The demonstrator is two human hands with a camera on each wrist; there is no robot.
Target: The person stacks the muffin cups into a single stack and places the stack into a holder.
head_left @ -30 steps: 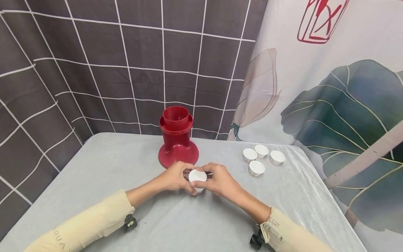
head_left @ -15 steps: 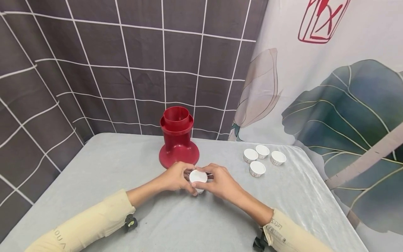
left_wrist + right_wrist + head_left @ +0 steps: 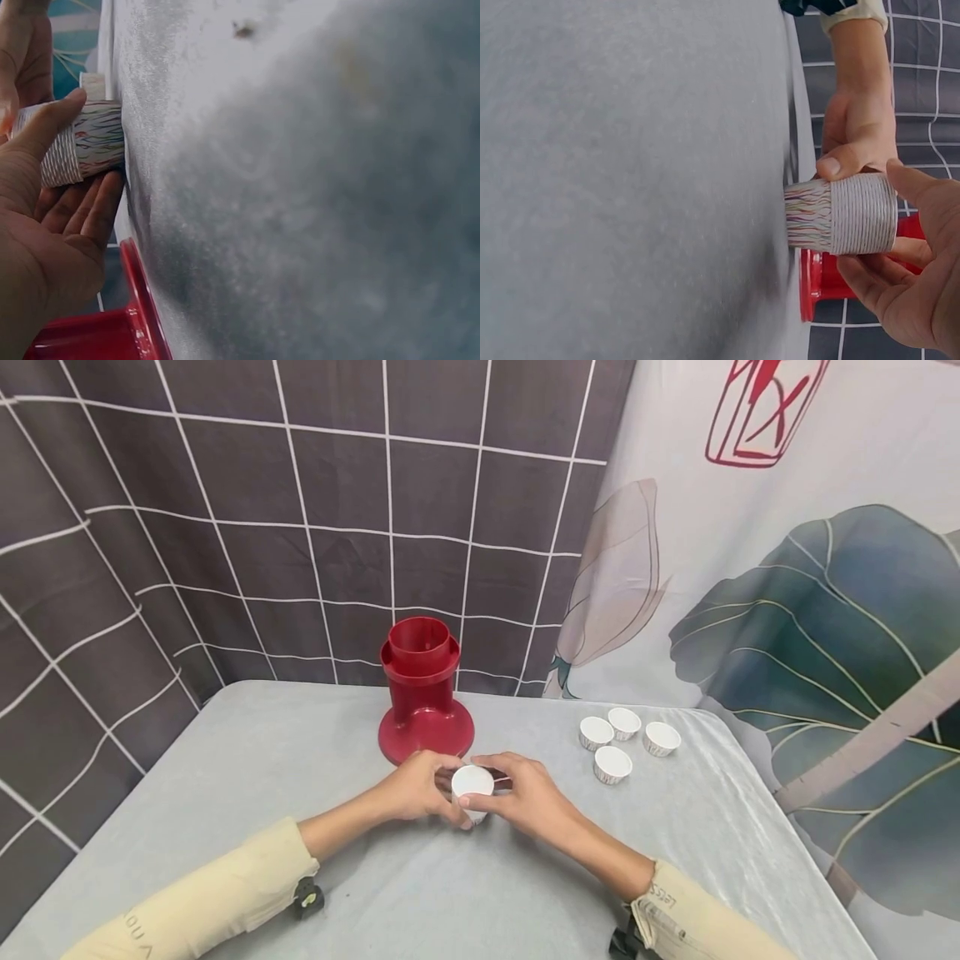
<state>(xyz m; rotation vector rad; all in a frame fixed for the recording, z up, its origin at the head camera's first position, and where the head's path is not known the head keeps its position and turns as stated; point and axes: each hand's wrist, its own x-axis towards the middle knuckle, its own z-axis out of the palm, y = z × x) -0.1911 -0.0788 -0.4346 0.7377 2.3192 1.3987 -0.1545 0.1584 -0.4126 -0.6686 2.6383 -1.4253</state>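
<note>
A stack of nested white paper baking cups [image 3: 472,782] stands upright on the table between the two hands. Its lower side has a coloured streaky print, and the rims of many cups form close ridges in the right wrist view, where the stack [image 3: 862,214] stands base against the cloth. My left hand [image 3: 422,787] holds it from the left, thumb at the front and fingers behind. From the right, my right hand [image 3: 527,791] grips it near the top, thumb on the front rim and fingers at the back. Parts of the fingers are hidden behind the stack.
Behind the hands stands a red plastic dispenser-like tube [image 3: 420,693] on a round base. Several single baking cups [image 3: 612,765] sit at the back right of the grey cloth-covered table [image 3: 300,727]. A dark gridded curtain [image 3: 330,510] hangs behind.
</note>
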